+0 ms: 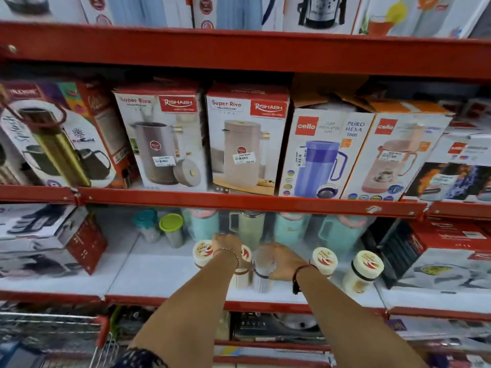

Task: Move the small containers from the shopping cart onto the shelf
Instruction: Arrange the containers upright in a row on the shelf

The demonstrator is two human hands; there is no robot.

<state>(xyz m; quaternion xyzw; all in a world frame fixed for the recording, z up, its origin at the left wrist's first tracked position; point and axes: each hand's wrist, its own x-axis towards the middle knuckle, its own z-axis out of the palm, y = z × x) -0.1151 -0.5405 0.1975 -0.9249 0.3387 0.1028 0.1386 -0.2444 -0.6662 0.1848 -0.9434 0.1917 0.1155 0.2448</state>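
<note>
White "Caddy" lids (324, 257); right hand (284, 262) clamped on clear jar (261, 274); left hand (225, 244) grip unclear.

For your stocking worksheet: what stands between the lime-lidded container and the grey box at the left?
Nothing; in the head view the white shelf is bare between lime-lidded container and grey box.

White shelf (164, 272) with red front edge carries my load: white-lidded small containers (362, 272) standing under and right of my hands (281, 261), lime-lidded jar (172, 229) up-left, teal jugs (289, 229) behind, boxed goods (47, 240) far left and right.
</note>
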